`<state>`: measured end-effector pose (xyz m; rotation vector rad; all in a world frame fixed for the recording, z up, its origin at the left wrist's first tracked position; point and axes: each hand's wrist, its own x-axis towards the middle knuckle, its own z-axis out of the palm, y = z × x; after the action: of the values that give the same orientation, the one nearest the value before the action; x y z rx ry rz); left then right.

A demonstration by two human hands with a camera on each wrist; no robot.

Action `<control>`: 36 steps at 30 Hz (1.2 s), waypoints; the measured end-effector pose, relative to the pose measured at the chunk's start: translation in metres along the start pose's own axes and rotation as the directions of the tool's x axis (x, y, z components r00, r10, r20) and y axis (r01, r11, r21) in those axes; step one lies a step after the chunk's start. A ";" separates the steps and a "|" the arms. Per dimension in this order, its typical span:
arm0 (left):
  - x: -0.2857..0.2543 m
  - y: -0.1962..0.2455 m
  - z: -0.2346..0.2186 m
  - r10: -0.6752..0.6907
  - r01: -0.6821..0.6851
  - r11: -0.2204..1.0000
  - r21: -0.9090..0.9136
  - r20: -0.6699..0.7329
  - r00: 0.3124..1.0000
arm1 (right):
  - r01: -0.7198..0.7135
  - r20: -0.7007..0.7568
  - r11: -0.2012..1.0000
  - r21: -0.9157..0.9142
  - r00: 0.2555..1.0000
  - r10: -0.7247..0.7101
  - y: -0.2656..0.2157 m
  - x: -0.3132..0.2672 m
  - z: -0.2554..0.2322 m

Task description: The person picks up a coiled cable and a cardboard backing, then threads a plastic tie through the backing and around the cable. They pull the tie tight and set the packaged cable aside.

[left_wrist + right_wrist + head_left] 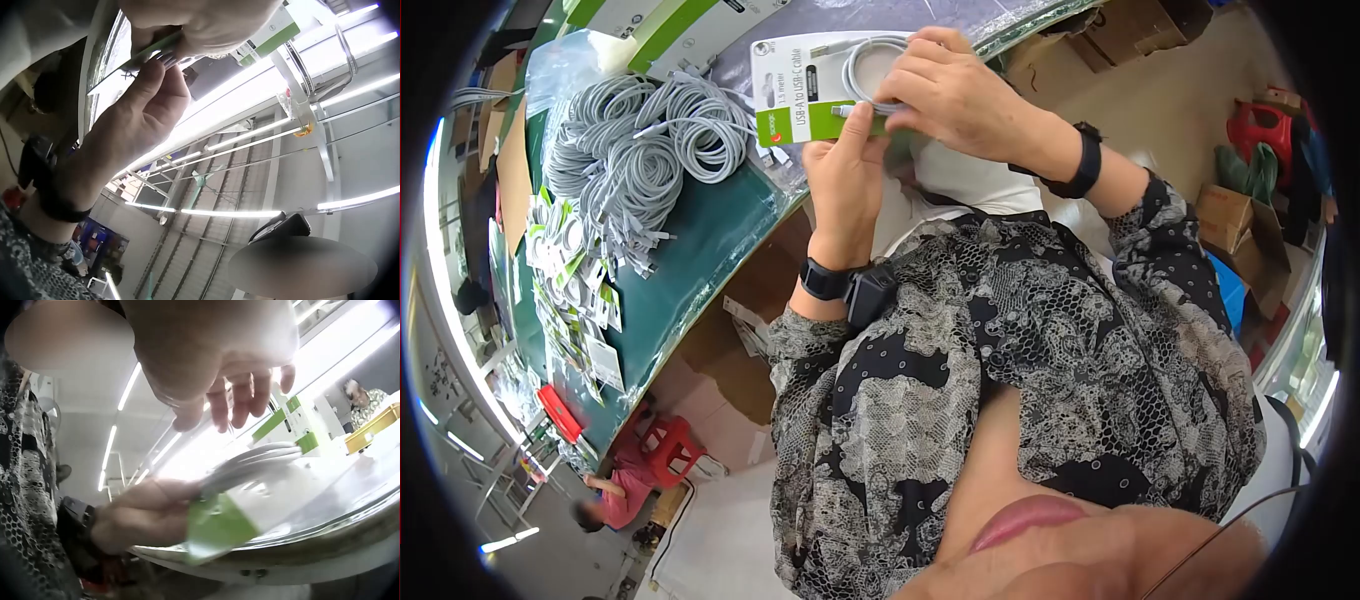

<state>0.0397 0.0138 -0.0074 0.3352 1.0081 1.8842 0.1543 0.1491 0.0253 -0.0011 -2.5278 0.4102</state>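
A white and green retail card (pixel 778 75), printed "USB-A to USB-C cable", is held up at the table edge. A coiled grey charging cable (pixel 850 65) lies against its front. My left hand (pixel 843 175) pinches the card's lower edge, the thumb by one cable plug (pixel 841 111). In the right wrist view, the card's green corner (pixel 215 528) and the cable coil (pixel 265 459) are blurred. My right hand (pixel 955 100) has its fingers bent over the right side of the coil, partly hiding it. Those fingertips are hidden in the head view.
Bundles of coiled grey cables (pixel 625 130) are heaped on the green table (pixel 710 235). Several carded packs (pixel 575 270) lie in a pile nearer the red tool (pixel 560 413). Green and white boxes (pixel 670 30) stand behind. A person (pixel 622 495) sits beyond the table.
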 end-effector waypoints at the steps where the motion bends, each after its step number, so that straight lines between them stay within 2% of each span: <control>1: 0.001 0.003 0.001 -0.002 0.001 1.000 -0.020 -0.017 1.000 | -0.028 0.014 0.999 0.042 1.000 0.027 0.000 -0.004 0.004; 6: -0.004 0.010 0.007 -0.024 0.017 0.994 -0.110 -0.061 0.998 | -0.015 -0.021 0.999 0.047 1.000 0.016 0.001 -0.006 0.012; 10: -0.005 0.006 0.008 -0.009 -0.005 0.984 -0.176 -0.077 0.997 | -0.068 -0.019 0.996 0.054 0.997 0.069 -0.003 -0.009 0.020; 12: -0.008 0.004 0.008 -0.049 0.031 0.977 -0.213 -0.076 0.996 | -0.087 -0.015 0.993 0.076 0.996 0.089 -0.005 -0.010 0.021; 15: -0.009 -0.005 0.003 0.013 -0.017 0.995 -0.102 -0.041 0.999 | -0.092 -0.024 0.995 0.028 0.995 0.093 -0.008 -0.011 0.023; 18: -0.010 -0.004 0.000 0.037 -0.038 0.997 -0.062 -0.008 0.999 | -0.028 -0.039 0.999 -0.036 0.999 0.026 -0.005 -0.014 0.018; 21: -0.017 0.004 0.016 0.073 -0.076 0.996 -0.046 -0.060 0.995 | -0.035 -0.131 0.999 0.035 0.991 0.039 0.009 -0.017 0.002; 23: -0.016 0.003 0.012 0.105 -0.106 0.994 -0.030 -0.046 0.993 | -0.121 -0.200 0.941 0.317 0.961 0.191 0.022 -0.028 -0.003; 25: -0.016 0.001 0.010 0.127 -0.127 0.992 -0.018 -0.032 0.991 | -0.152 -0.199 0.946 0.285 0.956 0.214 0.020 -0.033 -0.007; 28: -0.015 -0.002 0.013 0.111 -0.111 0.994 -0.020 -0.017 0.994 | -0.125 -0.165 0.974 0.186 0.974 0.157 0.016 -0.031 -0.012; 30: -0.017 -0.003 0.015 0.086 -0.088 0.994 -0.061 -0.026 0.996 | -0.053 -0.099 0.996 0.067 0.993 0.060 0.018 -0.029 -0.009; 34: -0.016 0.006 0.009 0.018 -0.026 0.988 -0.152 -0.058 0.998 | -0.006 -0.008 0.982 0.190 1.000 0.008 0.034 -0.020 -0.014; 36: -0.017 0.008 0.001 -0.081 0.075 0.989 -0.131 -0.041 0.996 | 0.175 0.075 0.971 0.160 0.979 -0.189 0.037 -0.013 -0.024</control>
<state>0.0440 -0.0014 0.0023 0.1741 0.9118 1.8829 0.1746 0.1901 0.0268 0.3126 -2.5498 0.5383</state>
